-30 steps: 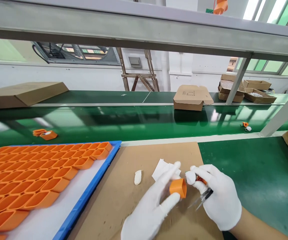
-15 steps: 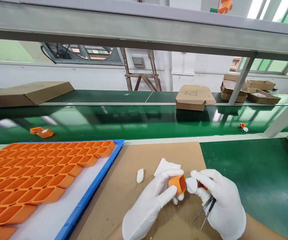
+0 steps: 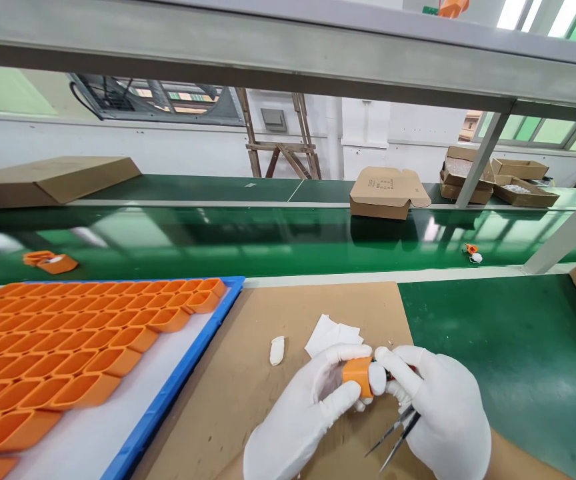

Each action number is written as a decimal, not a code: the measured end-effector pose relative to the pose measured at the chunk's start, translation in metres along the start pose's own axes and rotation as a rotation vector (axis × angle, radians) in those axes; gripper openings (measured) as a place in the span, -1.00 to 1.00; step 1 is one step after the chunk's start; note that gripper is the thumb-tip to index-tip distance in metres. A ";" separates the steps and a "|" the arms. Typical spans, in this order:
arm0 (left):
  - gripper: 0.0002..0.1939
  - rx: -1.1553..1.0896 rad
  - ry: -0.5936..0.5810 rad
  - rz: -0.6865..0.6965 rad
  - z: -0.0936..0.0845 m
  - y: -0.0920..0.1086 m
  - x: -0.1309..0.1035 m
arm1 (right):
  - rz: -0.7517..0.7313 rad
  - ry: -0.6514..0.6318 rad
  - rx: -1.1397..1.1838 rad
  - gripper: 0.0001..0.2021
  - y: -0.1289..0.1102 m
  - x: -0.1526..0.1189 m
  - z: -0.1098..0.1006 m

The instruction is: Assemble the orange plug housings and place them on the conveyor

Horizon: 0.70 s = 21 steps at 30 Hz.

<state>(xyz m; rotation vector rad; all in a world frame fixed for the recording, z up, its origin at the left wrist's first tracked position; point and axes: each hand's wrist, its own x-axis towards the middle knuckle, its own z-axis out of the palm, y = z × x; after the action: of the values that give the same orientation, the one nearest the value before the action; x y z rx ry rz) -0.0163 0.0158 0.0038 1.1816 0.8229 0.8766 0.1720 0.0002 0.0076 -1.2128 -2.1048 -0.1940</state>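
Note:
My left hand [image 3: 308,407], in a white glove, is closed around an orange plastic sleeve [image 3: 357,375]. Its open end faces right, and a white rounded part [image 3: 377,379] sits partly inside that opening. With thumb and fingers, my gloved right hand [image 3: 435,407] pinches the far end of the white part, where a bit of green and dark shows; the fingers hide the rest. A pair of tweezers [image 3: 397,433] is also tucked in my right hand, tips pointing down and left. Behind my left hand lie a white paper piece [image 3: 332,335] and a small white fingertip-shaped piece [image 3: 277,351].
At left, a blue-rimmed tray [image 3: 178,393] holds rows of orange sleeves [image 3: 88,360]. Cardboard [image 3: 248,387] covers the bench under my hands. Beyond runs a green conveyor belt [image 3: 288,250] carrying orange parts [image 3: 52,262]. A carton [image 3: 385,193] stands behind it, and a metal post [image 3: 568,230] slants at right.
The white part has moved left, into the mouth of the orange sleeve. My right hand came closer to my left. Orange parts on the belt have shifted left.

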 end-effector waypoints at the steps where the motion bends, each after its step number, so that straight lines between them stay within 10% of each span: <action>1: -0.65 -0.006 0.005 -0.005 0.000 -0.001 0.000 | -0.004 -0.017 -0.036 -0.68 -0.001 0.001 -0.001; 14: -0.61 -0.038 0.087 -0.054 0.016 -0.001 0.007 | 0.053 -0.002 -0.291 -0.52 -0.010 -0.011 0.005; 21: -0.65 -0.008 0.161 -0.012 0.011 -0.004 0.008 | 0.176 -0.022 0.183 -0.61 -0.005 -0.005 0.004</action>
<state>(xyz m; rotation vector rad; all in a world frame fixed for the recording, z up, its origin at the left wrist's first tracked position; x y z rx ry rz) -0.0025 0.0180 0.0017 1.1079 0.9551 0.9736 0.1679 -0.0043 0.0020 -1.2850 -1.9733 0.0894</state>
